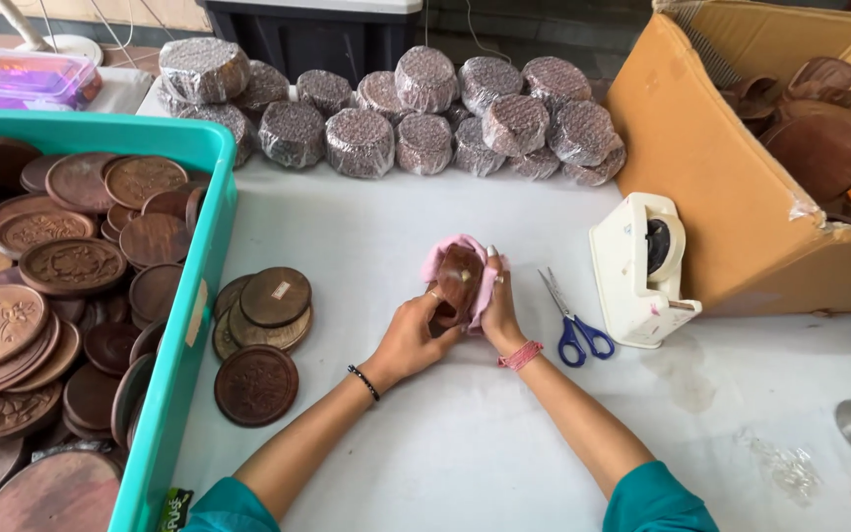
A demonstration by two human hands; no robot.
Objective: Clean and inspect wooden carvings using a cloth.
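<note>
Centrally, above the white table [425, 433], both hands grip 1 small dark-brown carved wooden piece [458, 279] wrapped partly in a pink cloth [486, 286]. The left hand [416, 335] has its fingers closed around the piece from below; the right hand [500, 305] presses the cloth against its side. Blue-handled scissors [571, 325] lie just beside the right wrist, next to a white tape dispenser [632, 271]. Loose round carved wooden discs [260, 340] lie stacked near a teal plastic crate [184, 325].
</note>
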